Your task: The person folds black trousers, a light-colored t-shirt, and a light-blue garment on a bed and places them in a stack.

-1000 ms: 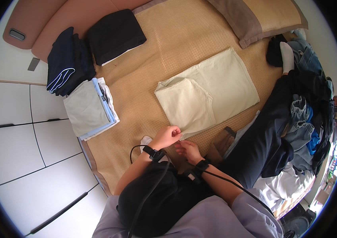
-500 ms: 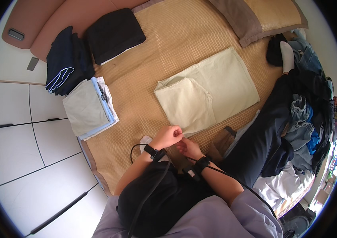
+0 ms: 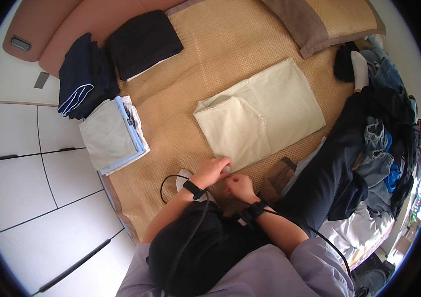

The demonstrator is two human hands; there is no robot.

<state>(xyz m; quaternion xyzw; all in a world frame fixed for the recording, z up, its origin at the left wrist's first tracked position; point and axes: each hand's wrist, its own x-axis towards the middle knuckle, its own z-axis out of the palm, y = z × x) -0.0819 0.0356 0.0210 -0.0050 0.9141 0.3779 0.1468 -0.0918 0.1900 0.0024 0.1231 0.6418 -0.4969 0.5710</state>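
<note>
A pair of cream trousers (image 3: pixel 275 111), folded into a flat oblong, lies on the woven mat (image 3: pixel 170 123) in front of me. Right by their near corner is my left hand (image 3: pixel 212 171), its fingers curled in. A small pale spot shows at its fingertips, too small to name. Just right of it and a little nearer to me, my right hand (image 3: pixel 240 187) is closed with the fingers bent inward. What either hand holds, if anything, is hidden. Both wrists wear black straps with cables.
Folded pale clothes (image 3: pixel 109 136), a dark navy stack (image 3: pixel 84 79) and a black folded garment (image 3: pixel 146 42) lie at the left. A pillow (image 3: pixel 334 24) is at the far right. Loose clothes (image 3: pixel 379 158) heap beyond my outstretched leg (image 3: pixel 319 163). Brown cloth (image 3: pixel 277 178) lies beside it.
My hands have drawn slightly apart: the right has shifted right and turned at the wrist, the left a little right. The trousers have stayed in place.
</note>
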